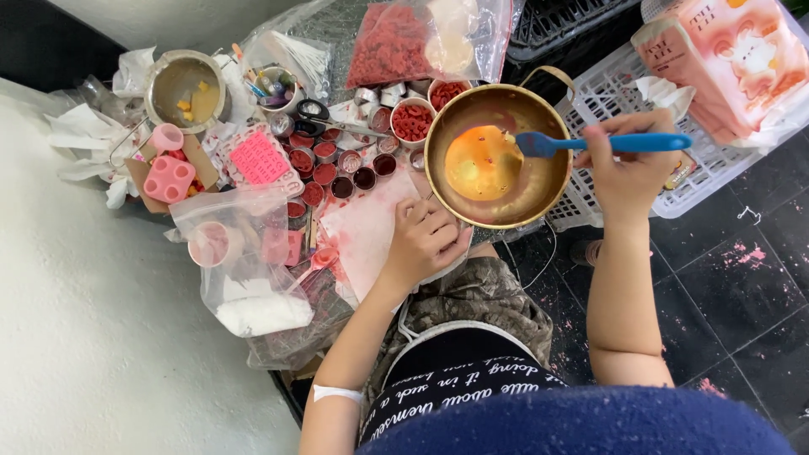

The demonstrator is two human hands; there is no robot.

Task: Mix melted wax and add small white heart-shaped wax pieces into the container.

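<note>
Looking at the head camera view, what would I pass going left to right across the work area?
Small metal pot → pink mould → scissors → cup of red pieces → brass bowl → right hand → white basket.

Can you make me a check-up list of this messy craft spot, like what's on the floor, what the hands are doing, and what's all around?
Surface: dark tiled floor with pink splatters.
Job's things: brass bowl holding orange liquid; blue spatula with its tip in the bowl.
Clutter: small tins of red stuff, pink mould, scissors, plastic bags, tissues, second metal pot.
Grippers: left hand at the bowl's near rim; right hand grips the spatula handle.
Cables: thin cord under the bowl.
Surroundings: white basket, pink packet, white wall.
</note>
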